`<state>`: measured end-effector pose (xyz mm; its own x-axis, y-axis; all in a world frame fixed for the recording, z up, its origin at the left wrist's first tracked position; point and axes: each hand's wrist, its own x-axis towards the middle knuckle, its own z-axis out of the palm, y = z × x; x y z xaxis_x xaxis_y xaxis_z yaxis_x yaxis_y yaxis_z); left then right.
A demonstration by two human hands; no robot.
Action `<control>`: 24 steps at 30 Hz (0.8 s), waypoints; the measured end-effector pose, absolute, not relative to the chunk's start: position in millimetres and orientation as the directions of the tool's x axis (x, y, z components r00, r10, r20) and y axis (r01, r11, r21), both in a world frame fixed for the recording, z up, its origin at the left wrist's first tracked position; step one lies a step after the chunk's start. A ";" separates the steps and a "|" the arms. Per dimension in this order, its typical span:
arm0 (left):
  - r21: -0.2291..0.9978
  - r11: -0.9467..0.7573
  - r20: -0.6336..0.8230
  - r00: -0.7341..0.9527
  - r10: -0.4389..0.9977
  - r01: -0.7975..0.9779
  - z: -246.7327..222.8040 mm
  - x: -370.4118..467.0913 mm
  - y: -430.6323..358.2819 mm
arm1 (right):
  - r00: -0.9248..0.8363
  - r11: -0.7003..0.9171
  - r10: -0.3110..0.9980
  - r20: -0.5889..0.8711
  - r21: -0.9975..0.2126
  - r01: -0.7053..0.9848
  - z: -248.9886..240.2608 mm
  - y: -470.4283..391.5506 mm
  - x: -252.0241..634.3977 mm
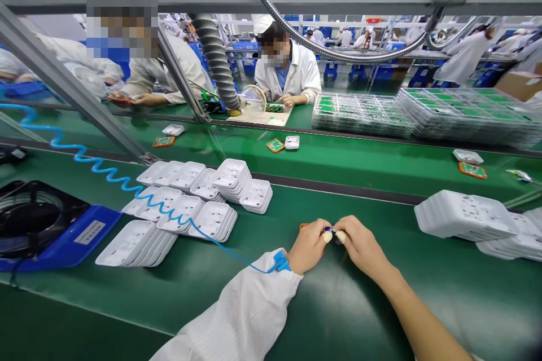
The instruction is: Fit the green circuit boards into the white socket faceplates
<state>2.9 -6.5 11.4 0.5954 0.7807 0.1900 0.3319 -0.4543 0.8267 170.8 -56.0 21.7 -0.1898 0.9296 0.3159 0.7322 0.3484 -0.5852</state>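
My left hand (308,247) and my right hand (359,242) meet over the green bench, fingertips pinched together. Between them is a small part with a blue bit (327,229) and something dark; its kind is too hidden to tell. Pale finger cots cover the thumb tips. An orange edge (303,226) shows just behind my left hand, mostly hidden by it. A blue wrist strap (280,262) circles my left wrist over a white sleeve, its coiled blue cord running off to the left.
Stacked white plastic covers (212,220) stand to the left, more white covers (466,214) to the right. A blue-based fan (80,237) sits far left. Beyond the bench edge, a green conveyor (351,158) carries circuit boards (275,145) with orange rims. Co-workers sit across it, near board trays (470,115).
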 end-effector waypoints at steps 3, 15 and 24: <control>0.797 -0.487 0.217 0.583 0.783 0.357 10.2 3.0 -6.2 | -0.190 0.372 0.909 0.372 -0.515 0.772 21.1 -55.4 172.2; 0.690 -0.609 0.256 0.655 0.711 0.391 3.8 1.9 -3.4 | -0.244 0.384 0.906 0.345 -0.433 0.815 18.8 -53.9 175.1; 0.675 -0.612 0.224 0.676 0.702 0.412 6.5 2.4 -3.4 | -0.281 0.423 0.884 0.374 -0.382 0.822 19.4 -55.1 174.9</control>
<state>2.4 -3.4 6.5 0.6762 0.7019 0.2239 0.4123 -0.6124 0.6745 174.9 -55.1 19.4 -0.2810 0.8837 0.3743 0.8218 0.4230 -0.3817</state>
